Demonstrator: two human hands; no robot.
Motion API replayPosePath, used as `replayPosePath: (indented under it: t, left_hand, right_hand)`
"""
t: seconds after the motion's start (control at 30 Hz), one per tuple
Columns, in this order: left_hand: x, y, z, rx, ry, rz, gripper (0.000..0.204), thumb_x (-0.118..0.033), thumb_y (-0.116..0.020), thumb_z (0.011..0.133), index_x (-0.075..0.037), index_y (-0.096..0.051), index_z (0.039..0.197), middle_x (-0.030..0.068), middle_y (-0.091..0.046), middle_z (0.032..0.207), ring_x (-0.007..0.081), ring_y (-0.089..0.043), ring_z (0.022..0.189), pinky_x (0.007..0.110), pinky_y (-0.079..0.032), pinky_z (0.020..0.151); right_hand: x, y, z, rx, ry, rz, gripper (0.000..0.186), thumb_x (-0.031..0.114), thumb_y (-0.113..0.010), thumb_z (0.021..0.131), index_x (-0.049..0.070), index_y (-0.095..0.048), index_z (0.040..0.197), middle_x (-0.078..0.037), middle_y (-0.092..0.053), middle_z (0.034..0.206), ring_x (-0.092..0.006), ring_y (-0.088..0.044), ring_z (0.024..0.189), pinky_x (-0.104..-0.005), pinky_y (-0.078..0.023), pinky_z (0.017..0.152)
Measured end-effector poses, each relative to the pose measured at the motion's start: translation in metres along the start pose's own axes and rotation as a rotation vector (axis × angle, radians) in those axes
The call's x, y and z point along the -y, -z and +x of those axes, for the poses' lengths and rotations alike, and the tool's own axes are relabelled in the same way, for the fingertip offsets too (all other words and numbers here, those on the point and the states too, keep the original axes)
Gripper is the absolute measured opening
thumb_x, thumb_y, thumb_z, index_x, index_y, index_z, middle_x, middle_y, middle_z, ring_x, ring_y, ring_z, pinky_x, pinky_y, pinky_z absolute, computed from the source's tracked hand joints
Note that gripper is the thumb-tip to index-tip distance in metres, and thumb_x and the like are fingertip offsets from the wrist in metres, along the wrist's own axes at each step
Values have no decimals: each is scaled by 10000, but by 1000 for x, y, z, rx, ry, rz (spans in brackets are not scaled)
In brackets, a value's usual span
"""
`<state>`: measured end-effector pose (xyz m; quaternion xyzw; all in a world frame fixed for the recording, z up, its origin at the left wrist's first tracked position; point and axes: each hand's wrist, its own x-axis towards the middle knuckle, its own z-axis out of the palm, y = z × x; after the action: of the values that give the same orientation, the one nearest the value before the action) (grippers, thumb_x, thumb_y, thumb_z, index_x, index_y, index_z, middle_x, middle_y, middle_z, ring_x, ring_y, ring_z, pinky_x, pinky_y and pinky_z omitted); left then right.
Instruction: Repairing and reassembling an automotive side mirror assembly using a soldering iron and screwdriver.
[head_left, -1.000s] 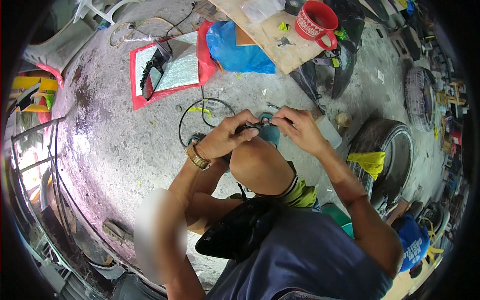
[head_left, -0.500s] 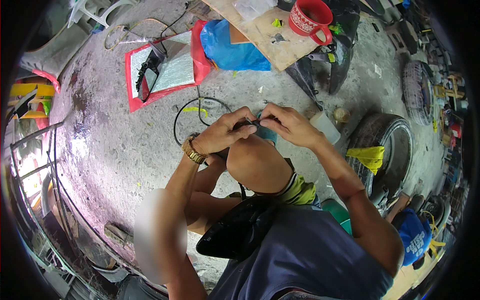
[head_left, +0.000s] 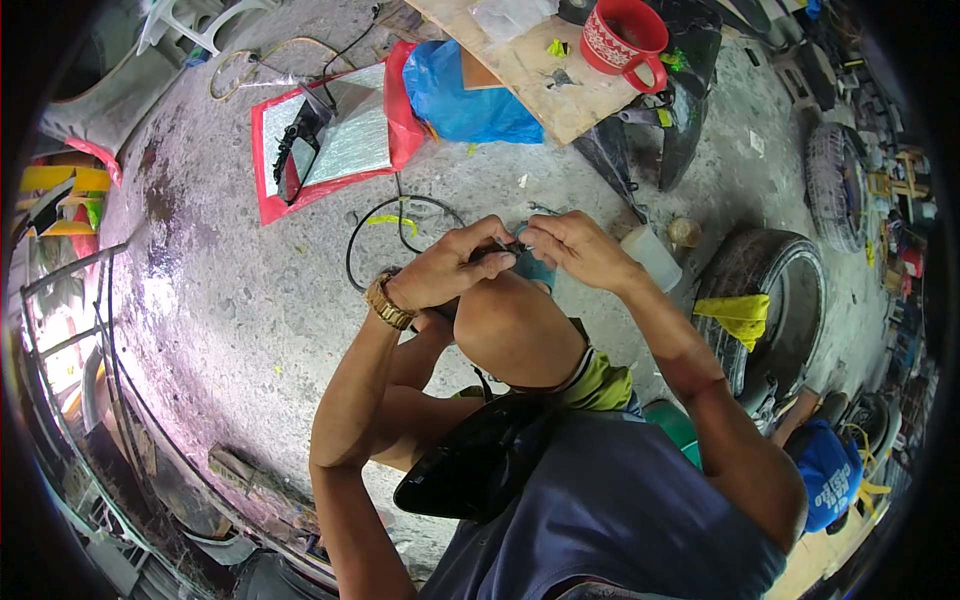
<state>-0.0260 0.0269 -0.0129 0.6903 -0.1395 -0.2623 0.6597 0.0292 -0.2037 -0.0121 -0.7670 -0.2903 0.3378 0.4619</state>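
My left hand point(head_left: 450, 268), with a gold-coloured watch point(head_left: 387, 300) on its wrist, is closed in a pinch above my raised knee. Between its fingertips is a small black piece point(head_left: 516, 248), too small to name. My right hand point(head_left: 578, 250) meets it there, thumb and fingers pressed together at the same piece. Whatever else lies inside the right fingers is hidden. A thin dark tip point(head_left: 543, 208) shows just beyond the right knuckles. Left of my hands, a black cable point(head_left: 352, 245) loops on the concrete floor and passes out of sight near my left hand.
Ahead lies a red-edged silver sheet point(head_left: 360, 125) carrying a black part point(head_left: 300, 140), beside a blue plastic bag point(head_left: 455, 95). A red mug point(head_left: 612, 45) stands on a wooden board point(head_left: 590, 105). To the right are a whitish container point(head_left: 652, 255) and a tyre point(head_left: 735, 270) with a yellow cloth point(head_left: 735, 318).
Both hands stay together over the knee. My right fingers have curled and shifted slightly, and a thin dark tip now shows beyond them.
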Motion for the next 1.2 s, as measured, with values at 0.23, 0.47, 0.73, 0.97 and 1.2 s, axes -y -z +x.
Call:
replayPosePath:
  t: [0.23, 0.47, 0.73, 0.97, 1.2]
  left_hand:
    - [5, 0, -1, -23, -34, 48, 169, -146, -599, 945, -40, -519, 1049, 39, -526, 801, 104, -489, 749, 282, -430, 700]
    - [-3, 0, -1, -12, -25, 38, 165, -130, -599, 943, -40, -508, 1047, 49, -543, 830, 110, -504, 776, 290, -438, 725]
    - [0, -2, 0, -13, -59, 26, 178, -105, -614, 932, -44, -511, 1064, 53, -575, 867, 108, -536, 817, 286, -452, 769]
    - [-5, 1, -2, 12, -30, 99, 187, -107, -617, 930, -41, -508, 1068, 67, -594, 891, 111, -559, 840, 293, -457, 772]
    - [-3, 1, -2, -10, -60, 105, 195, -113, -620, 927, -36, -509, 1068, 88, -620, 912, 157, -593, 866, 320, -462, 799]
  right_hand:
    - [4, -3, 1, -8, 0, 24, 185, 174, -573, 965, 5, -542, 899, -62, -570, 703, -135, -535, 621, -289, -437, 566]
    - [15, 5, -1, -60, 23, 16, 226, 233, -620, 926, 17, -569, 885, -95, -573, 665, -185, -530, 588, -338, -434, 569]
    - [13, 3, -4, -59, 71, 26, 133, 95, -668, 886, 15, -563, 866, -58, -498, 614, -121, -457, 538, -294, -370, 502]
    - [4, -4, -2, -82, 99, 85, 112, 91, -631, 912, 18, -566, 857, -41, -515, 598, -95, -441, 530, -290, -361, 499]
    - [12, -5, -2, -123, 100, 164, 203, 152, -586, 954, 14, -565, 805, -35, -534, 610, -85, -451, 544, -271, -366, 505]
